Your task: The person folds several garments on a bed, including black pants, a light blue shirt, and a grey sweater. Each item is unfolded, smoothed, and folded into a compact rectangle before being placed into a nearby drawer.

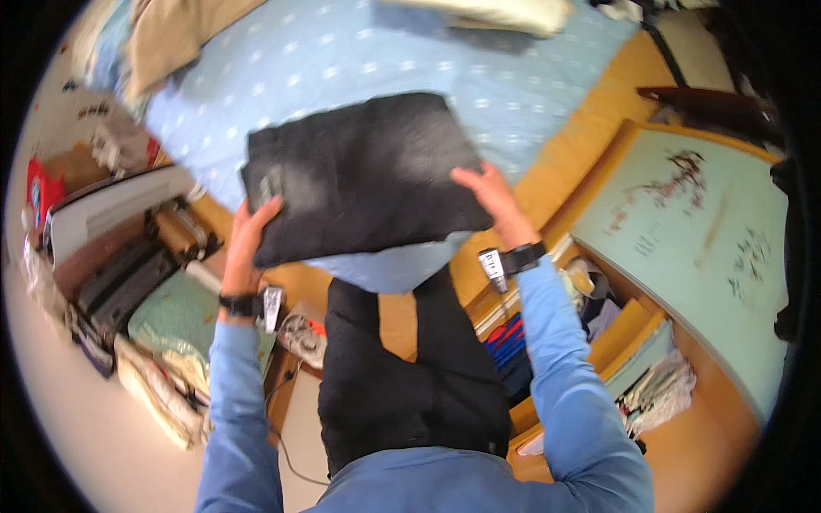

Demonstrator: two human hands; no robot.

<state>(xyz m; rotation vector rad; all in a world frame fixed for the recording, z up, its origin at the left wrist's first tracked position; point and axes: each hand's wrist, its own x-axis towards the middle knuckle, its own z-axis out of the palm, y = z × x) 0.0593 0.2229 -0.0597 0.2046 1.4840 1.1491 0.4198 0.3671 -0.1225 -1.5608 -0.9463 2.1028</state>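
Observation:
Both my hands hold a folded black garment (pixel 359 173), probably trousers, with faded grey patches. It hangs level in front of me, over the near part of a blue bedsheet (pixel 295 102) with a white pattern. My left hand (pixel 247 231) grips its left edge, the thumb on top. At the right edge, my right hand (pixel 494 199) clasps the cloth with thumb and finger on the upper face. The fingers beneath the garment are hidden. Each wrist carries a black strap with a white printed tag.
A brown cloth (pixel 173 45) and a cream folded cloth (pixel 507 14) lie on the bed. At right, a wooden cabinet with a painted glass door (pixel 693 218) has clothes in it. A dark case (pixel 122 276) and a green cushion-like item (pixel 173 314) are at left. A cable (pixel 288 455) trails below.

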